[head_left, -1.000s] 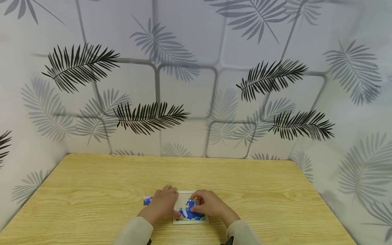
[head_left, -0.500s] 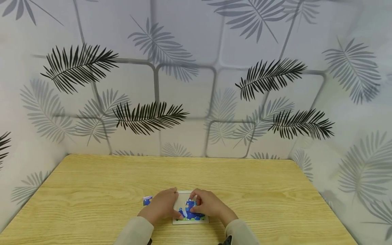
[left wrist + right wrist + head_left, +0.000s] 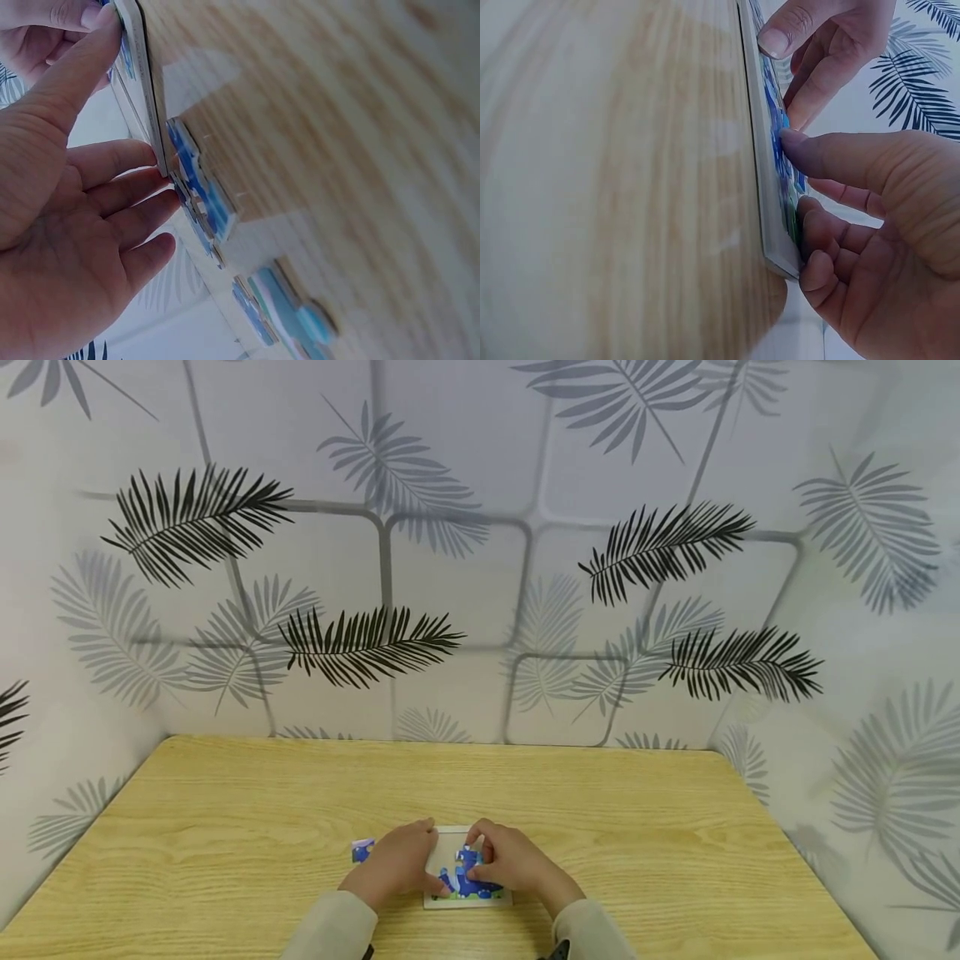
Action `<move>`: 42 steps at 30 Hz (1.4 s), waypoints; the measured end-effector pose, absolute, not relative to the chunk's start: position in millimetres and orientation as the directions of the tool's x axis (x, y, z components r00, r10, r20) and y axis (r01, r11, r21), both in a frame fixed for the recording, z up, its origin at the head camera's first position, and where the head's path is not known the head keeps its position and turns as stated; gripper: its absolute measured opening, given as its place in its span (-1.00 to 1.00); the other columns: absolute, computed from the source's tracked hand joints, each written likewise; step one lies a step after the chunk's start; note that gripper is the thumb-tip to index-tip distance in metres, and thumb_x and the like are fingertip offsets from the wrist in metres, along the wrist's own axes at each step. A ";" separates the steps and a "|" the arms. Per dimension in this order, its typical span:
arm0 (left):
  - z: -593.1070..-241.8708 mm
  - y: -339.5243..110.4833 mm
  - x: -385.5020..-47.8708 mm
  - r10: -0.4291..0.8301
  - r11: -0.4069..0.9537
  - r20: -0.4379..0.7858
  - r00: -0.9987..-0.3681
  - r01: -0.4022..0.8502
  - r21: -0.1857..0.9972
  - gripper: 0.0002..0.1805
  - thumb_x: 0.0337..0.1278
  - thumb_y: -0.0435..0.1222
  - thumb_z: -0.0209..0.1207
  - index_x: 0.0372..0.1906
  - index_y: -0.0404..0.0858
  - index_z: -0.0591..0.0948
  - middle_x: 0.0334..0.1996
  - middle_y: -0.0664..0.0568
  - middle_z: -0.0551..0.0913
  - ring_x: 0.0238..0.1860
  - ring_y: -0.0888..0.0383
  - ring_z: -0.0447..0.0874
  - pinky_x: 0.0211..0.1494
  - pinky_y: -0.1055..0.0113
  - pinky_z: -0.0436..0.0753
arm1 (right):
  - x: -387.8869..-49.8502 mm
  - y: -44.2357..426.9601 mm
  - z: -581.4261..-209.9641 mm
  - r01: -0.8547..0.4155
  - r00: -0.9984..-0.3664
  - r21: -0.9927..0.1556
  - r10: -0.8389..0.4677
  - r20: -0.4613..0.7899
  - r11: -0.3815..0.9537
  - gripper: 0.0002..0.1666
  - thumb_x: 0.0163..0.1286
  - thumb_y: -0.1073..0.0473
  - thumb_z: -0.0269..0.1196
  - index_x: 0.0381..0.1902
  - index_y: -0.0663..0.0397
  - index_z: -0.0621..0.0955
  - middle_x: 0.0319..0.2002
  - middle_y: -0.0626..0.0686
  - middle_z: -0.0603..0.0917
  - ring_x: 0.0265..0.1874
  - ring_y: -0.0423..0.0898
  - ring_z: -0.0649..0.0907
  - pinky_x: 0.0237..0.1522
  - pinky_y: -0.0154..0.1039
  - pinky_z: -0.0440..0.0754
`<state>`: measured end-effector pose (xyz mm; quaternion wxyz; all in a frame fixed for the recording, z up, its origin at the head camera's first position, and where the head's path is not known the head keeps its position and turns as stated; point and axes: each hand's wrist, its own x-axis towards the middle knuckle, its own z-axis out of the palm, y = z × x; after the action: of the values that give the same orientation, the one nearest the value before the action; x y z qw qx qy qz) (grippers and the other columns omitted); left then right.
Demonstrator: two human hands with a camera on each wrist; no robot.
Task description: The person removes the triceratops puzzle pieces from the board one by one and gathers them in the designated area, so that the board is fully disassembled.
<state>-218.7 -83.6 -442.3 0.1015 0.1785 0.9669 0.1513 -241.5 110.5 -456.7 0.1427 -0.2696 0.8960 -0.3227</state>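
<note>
A white-rimmed puzzle tray [image 3: 468,904] lies on the table, with blue dinosaur pieces [image 3: 472,887] along its near part. My left hand [image 3: 397,862] rests at its left side; the left wrist view shows the thumb on the tray and the other fingers [image 3: 139,199] loosely extended by its edge. My right hand [image 3: 517,862] pinches a blue puzzle piece [image 3: 468,855] between thumb and index finger, low over the tray. In the right wrist view the right thumb [image 3: 832,156] lies against blue pieces; its remaining fingers are curled beside the tray's edge.
A loose purple-blue piece [image 3: 362,850] lies on the wooden table [image 3: 225,827] left of my left hand. Several loose pieces [image 3: 202,184] show beyond the left fingers in the left wrist view. A leaf-patterned wall covering [image 3: 465,693] stands behind the table.
My left fingers have drawn closer together at the tray's upper left. The piece in my right hand has shifted slightly to the right. The tray has stayed in place.
</note>
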 end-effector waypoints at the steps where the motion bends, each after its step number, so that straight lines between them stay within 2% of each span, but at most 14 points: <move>1: -442.3 -83.7 -218.7 0.376 0.890 -0.141 -0.916 0.315 0.329 -0.14 -0.26 0.03 0.45 0.13 -0.47 0.51 0.25 -0.25 0.41 0.26 -0.16 0.37 0.29 0.05 0.36 | -240.9 110.3 -456.7 -0.397 -0.813 -0.654 -0.577 -0.075 0.644 -0.65 0.20 0.21 0.36 -0.11 0.06 0.48 -0.54 -0.11 0.43 -0.57 -0.25 0.39 -0.49 -0.39 0.36; 12: -440.0 -81.7 -218.7 0.362 0.898 -0.157 -0.919 0.298 0.323 -0.16 -0.28 0.02 0.47 0.10 -0.46 0.52 0.26 -0.25 0.41 0.26 -0.15 0.38 0.29 0.05 0.36 | -237.2 108.5 -457.1 -0.389 -0.834 -0.647 -0.549 -0.055 0.656 -0.63 0.18 0.23 0.37 -0.10 0.01 0.46 -0.30 -0.01 0.42 -0.35 -0.15 0.43 -0.28 -0.28 0.45; 21: -440.0 -81.3 -218.1 0.370 0.891 -0.151 -0.917 0.304 0.338 -0.17 -0.27 0.00 0.47 0.10 -0.47 0.52 0.26 -0.26 0.40 0.27 -0.16 0.37 0.31 0.07 0.34 | -237.1 110.2 -458.9 -0.351 -0.860 -0.770 -0.508 0.042 0.532 -0.90 0.37 0.33 0.14 -0.20 0.04 0.50 -0.41 -0.08 0.52 -0.48 -0.21 0.44 -0.44 -0.38 0.42; 28: -439.2 -81.2 -217.1 0.361 0.892 -0.159 -0.919 0.290 0.346 -0.15 -0.28 -0.01 0.47 0.12 -0.47 0.51 0.27 -0.26 0.39 0.28 -0.16 0.35 0.33 0.07 0.31 | -243.1 123.4 -460.7 -0.224 -0.934 -0.850 -0.354 0.048 0.476 -0.93 0.37 0.32 0.16 -0.20 0.14 0.54 -0.38 -0.03 0.51 -0.37 -0.15 0.48 -0.33 -0.36 0.49; 37: -440.9 -81.2 -217.4 0.345 0.898 -0.176 -0.922 0.270 0.347 -0.13 -0.28 -0.01 0.47 0.16 -0.45 0.49 0.29 -0.24 0.36 0.31 -0.14 0.31 0.35 0.08 0.28 | -253.4 163.2 -466.1 -0.109 -0.989 -0.865 -0.137 0.047 0.489 -0.92 0.30 0.42 0.16 -0.26 0.22 0.55 -0.46 -0.01 0.47 -0.45 -0.14 0.43 -0.47 -0.39 0.39; 42: -441.2 -80.7 -217.8 0.339 0.900 -0.180 -0.923 0.264 0.346 -0.14 -0.28 -0.01 0.47 0.15 -0.44 0.50 0.29 -0.23 0.37 0.31 -0.13 0.31 0.35 0.08 0.28 | -255.7 181.4 -470.3 -0.075 -0.996 -0.848 -0.086 0.034 0.525 -0.92 0.26 0.44 0.19 -0.29 0.24 0.56 -0.49 -0.02 0.48 -0.48 -0.15 0.41 -0.49 -0.38 0.37</move>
<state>-217.8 -80.7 -441.2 0.1185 0.1558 0.9676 0.1597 -255.7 181.4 -470.3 0.0060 -0.0461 0.8732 -0.4852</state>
